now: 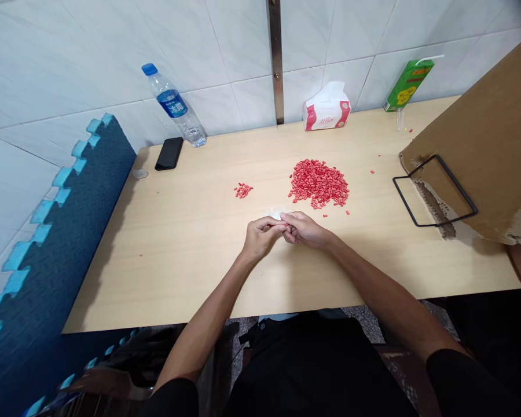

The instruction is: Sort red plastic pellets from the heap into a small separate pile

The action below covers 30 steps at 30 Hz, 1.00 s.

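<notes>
My left hand (pixel 259 236) and my right hand (pixel 304 229) meet over the middle of the wooden table (pixel 178 231), fingertips pinched together. Between them shows a small red piece (pixel 285 225), partly hidden by the fingers; both hands appear closed on it. Just beyond the fingertips lies something clear and thin, too faint to make out. A large heap of small red pieces (pixel 319 183) is spread beyond my right hand, with a few loose ones at its near edge. Beyond my left hand sits a much smaller group of red pieces (pixel 243 190).
Along the wall stand a water bottle (pixel 173 105), a tissue pack (pixel 327 113) and a green drink carton (pixel 408 86). A black phone (pixel 169 153) lies back left. At right are a cardboard sheet (pixel 481 139) and black wire frame (pixel 460 185); blue foam mats (pixel 69 243) border the left.
</notes>
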Available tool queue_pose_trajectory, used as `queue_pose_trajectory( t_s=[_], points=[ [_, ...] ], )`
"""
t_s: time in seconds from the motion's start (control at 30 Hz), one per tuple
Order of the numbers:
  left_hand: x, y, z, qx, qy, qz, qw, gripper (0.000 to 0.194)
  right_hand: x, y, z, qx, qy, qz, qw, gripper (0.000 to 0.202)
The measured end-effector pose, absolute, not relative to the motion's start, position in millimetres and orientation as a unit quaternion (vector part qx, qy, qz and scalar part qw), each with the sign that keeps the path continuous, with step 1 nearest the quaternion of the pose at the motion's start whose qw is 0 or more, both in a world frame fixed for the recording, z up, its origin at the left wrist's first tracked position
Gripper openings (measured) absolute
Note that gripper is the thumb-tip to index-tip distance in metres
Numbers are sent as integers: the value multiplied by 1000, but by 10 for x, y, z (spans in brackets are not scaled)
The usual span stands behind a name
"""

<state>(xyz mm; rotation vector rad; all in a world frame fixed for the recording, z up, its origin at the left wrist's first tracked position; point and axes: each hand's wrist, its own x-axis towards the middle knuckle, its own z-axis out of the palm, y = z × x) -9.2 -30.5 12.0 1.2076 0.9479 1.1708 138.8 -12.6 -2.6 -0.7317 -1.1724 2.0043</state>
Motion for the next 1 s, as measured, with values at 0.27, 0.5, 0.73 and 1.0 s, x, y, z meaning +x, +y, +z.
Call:
queue_pose_trajectory(
  t_s=[0.27, 0.5, 0.73, 1.0],
  points=[
    [-90, -310, 122, 508, 404, 494, 579, 24, 1382, -127, -7, -289, -448, 774, 342, 44],
    [-123, -296, 55, 512, 372, 475, 611, 22, 1386, -126, -1, -291, -449, 773, 340, 43],
    [-116, -300, 58, 505, 359, 469, 630, 24, 1376, -130, -12, -298, -451, 768, 343, 44],
    [-109, -292, 54, 512, 386, 485, 594, 23, 1383, -124, -14, -302, -471, 761, 329, 44]
  ],
)
